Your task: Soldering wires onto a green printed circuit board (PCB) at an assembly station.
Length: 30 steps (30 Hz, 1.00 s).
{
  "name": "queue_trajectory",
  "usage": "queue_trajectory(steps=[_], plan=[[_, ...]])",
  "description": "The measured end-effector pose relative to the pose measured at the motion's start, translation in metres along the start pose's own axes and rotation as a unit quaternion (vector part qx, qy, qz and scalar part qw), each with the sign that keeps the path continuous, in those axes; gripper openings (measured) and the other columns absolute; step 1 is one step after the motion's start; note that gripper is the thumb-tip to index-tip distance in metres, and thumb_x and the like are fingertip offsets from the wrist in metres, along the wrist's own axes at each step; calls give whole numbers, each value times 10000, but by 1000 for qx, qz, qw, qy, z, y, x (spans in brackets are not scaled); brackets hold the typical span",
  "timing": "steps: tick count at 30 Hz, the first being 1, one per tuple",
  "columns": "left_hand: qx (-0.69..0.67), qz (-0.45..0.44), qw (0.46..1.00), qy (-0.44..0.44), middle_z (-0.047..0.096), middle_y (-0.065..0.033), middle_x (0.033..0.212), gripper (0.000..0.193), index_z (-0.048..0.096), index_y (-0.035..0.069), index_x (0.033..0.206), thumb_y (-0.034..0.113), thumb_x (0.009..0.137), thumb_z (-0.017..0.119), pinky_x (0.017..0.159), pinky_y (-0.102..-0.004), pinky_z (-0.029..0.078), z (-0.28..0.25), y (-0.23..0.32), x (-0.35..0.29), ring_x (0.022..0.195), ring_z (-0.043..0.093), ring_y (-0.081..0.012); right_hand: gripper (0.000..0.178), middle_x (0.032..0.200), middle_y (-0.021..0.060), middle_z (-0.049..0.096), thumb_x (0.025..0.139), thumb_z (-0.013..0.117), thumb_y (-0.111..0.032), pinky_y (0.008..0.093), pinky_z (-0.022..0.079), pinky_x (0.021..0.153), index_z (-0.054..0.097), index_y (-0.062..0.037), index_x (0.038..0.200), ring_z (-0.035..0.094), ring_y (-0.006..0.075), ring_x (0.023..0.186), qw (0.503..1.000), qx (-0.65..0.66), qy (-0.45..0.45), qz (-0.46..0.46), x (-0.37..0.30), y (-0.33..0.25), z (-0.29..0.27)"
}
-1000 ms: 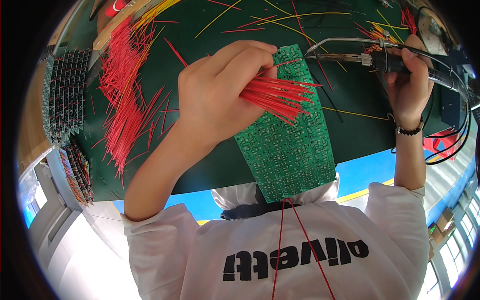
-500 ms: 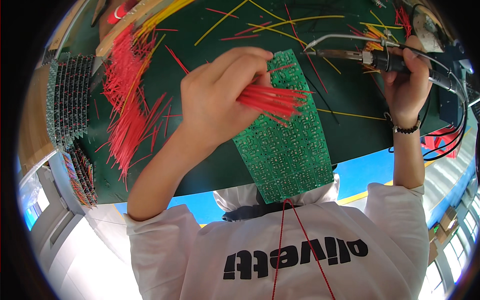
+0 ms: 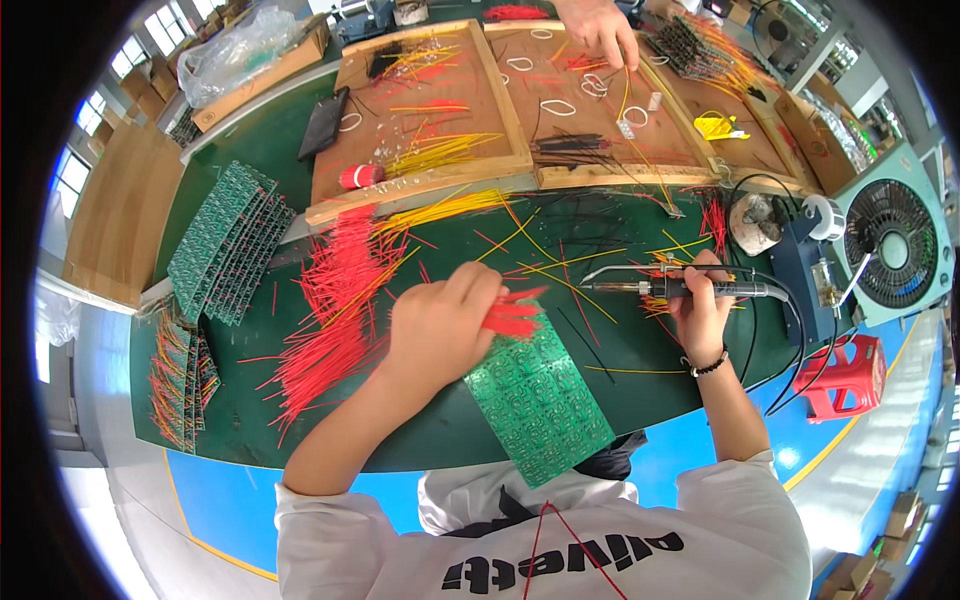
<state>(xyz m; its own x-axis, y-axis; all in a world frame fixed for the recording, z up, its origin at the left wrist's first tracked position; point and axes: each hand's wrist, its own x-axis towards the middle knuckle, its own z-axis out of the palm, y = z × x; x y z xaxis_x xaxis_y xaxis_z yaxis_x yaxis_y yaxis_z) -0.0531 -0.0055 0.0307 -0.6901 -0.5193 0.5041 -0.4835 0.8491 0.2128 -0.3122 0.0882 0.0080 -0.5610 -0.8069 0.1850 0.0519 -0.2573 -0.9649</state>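
My left hand (image 3: 435,325) is closed around a bundle of cut red wires (image 3: 515,314), over the far end of a green circuit board panel (image 3: 540,400). The panel slants toward me past the table's front edge. Whether my fingers also grip it cannot be seen. In my right hand (image 3: 702,312) is a soldering iron (image 3: 622,287), its tip pointing left, apart from the board. A thin curved metal tube (image 3: 630,268) runs along the iron. Left of my left hand lies a big heap of red wires (image 3: 330,340). Loose yellow wires (image 3: 560,268) are scattered beyond the board.
Wired board stacks (image 3: 225,245) stand at the left. Wood-framed trays (image 3: 420,180) with wires span the far side, where another person's hand (image 3: 600,30) reaches in. On the right are a blue soldering unit (image 3: 795,265), a fan (image 3: 895,240), cables and a red stool (image 3: 848,378).
The view has tilted up, bringing in the far trays, the fan and the other person's hand. Both hands keep their holds on the red wires and the soldering iron.
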Motion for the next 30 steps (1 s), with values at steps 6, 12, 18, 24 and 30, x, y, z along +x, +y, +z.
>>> queue_trajectory(steps=[6, 12, 18, 24, 30], plan=[[109, -70, 992, -7, 556, -75, 793, 246, 496, 69, 884, 56, 647, 557, 517, -358, 450, -29, -25, 7, 592, 556, -278, 163, 522, 5, 471, 784, 506, -145, 163, 286, 312, 411, -89, 663, 413, 44, 370, 1000, -14, -6, -8, 8, 3, -6], [170, -69, 982, 35, 545, -62, 746, 242, 492, 98, 849, 125, 641, 611, 485, -340, 449, -32, -30, 6, 551, 559, -250, 177, 509, 7, 469, 786, 515, -164, 166, 294, 332, 413, -93, 660, 426, 46, 385, 999, -29, 11, -8, 7, 0, -4], [227, -121, 963, 83, 565, -111, 736, 277, 476, 84, 905, 49, 642, 559, 535, -386, 455, -50, -45, 8, 616, 573, -282, 183, 501, -5, 470, 797, 524, -171, 164, 290, 330, 420, -97, 666, 436, 42, 388, 1000, -9, -22, -20, 9, 4, -7], [35, -79, 977, 195, 561, -124, 746, 263, 528, 38, 890, -20, 635, 496, 584, -365, 451, -94, 0, 14, 645, 559, -308, 172, 524, -15, 468, 794, 527, -139, 161, 292, 324, 417, -97, 668, 448, 37, 389, 1000, 1, -9, -12, 7, 0, -9], [75, 117, 984, -110, 542, -86, 967, 503, 544, 81, 979, 355, 577, 668, 421, -243, 395, -60, 72, -26, 468, 512, -131, 177, 529, -15, 470, 791, 532, -140, 160, 296, 322, 417, -98, 663, 454, 35, 393, 1000, 0, -20, -2, 6, -1, -5]])
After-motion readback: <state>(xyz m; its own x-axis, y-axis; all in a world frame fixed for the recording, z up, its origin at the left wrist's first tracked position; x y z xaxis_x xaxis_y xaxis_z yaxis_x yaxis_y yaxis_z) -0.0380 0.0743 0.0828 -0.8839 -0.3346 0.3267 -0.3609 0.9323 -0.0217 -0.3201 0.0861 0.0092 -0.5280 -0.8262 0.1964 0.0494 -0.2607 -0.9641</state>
